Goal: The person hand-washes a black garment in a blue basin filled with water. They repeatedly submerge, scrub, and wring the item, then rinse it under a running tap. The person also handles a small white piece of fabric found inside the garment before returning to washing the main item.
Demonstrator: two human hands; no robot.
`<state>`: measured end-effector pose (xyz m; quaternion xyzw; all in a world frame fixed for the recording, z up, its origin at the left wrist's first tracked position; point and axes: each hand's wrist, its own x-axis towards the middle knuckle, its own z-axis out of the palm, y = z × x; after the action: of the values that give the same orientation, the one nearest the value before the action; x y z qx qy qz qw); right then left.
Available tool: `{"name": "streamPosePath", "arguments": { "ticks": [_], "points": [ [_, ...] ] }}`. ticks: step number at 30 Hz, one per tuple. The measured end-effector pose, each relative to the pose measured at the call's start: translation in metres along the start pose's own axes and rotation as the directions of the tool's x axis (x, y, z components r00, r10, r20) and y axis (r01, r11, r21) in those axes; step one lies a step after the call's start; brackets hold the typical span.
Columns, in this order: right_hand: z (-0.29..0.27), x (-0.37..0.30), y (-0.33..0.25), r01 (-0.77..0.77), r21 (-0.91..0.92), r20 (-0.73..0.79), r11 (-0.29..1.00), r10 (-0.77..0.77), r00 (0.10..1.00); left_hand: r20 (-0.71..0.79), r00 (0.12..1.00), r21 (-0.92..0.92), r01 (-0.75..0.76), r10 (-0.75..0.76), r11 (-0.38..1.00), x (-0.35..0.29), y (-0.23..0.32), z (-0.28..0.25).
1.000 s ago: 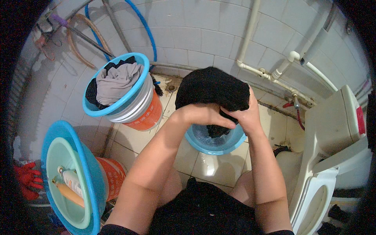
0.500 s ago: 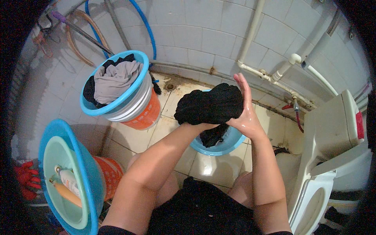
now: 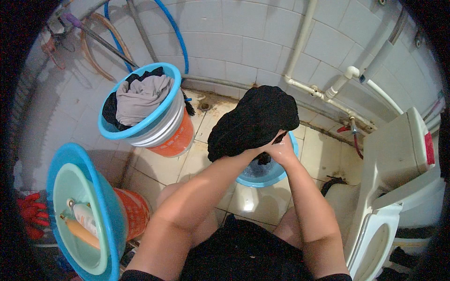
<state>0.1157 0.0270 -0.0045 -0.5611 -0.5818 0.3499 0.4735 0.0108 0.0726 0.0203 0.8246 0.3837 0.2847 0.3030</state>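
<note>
A bunched-up black garment [image 3: 253,119] hangs raised over a light blue basin [image 3: 258,182] on the tiled floor. My left hand [image 3: 258,151] is under the cloth and supports it, its fingers mostly covered. Close beside it, my right hand [image 3: 281,151] grips the garment's near right side, its fingertips partly hidden in the folds. Below my hands, more dark cloth and some water show in the basin, whose far part the garment covers.
A bucket [image 3: 174,136] at the left bears a blue basin [image 3: 176,84] with grey and black clothes. Nearer, a green basin [image 3: 58,196] with bottles stands inside a larger blue one [image 3: 110,220]. A toilet [image 3: 375,234] is at the right, pipes [image 3: 323,93] along the far wall.
My right hand, spread and upright beside the garment before, has come down and closed on it near my left hand. The garment has tilted, its right end higher and farther off.
</note>
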Motion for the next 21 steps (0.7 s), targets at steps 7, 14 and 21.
{"name": "streamPosePath", "arguments": {
  "ticks": [7, 14, 21],
  "points": [
    [0.002, -0.004, -0.019, -0.001, -0.083, -0.098, 0.997, -0.007, 0.995, 0.0, 1.0, -0.257, -0.019, 0.019, 0.966, 0.001, -0.016, 0.002],
    [0.001, -0.009, -0.04, 0.057, -0.236, 0.004, 0.97, -0.058, 0.998, 0.339, 0.92, -0.539, 0.36, -0.195, 0.761, 0.001, -0.02, 0.011],
    [0.007, -0.007, -0.042, 0.069, -0.232, -0.036, 0.97, -0.08, 0.996, 0.335, 0.911, -0.608, 0.404, -0.241, 0.684, -0.003, 0.021, -0.017]
  ]
}}
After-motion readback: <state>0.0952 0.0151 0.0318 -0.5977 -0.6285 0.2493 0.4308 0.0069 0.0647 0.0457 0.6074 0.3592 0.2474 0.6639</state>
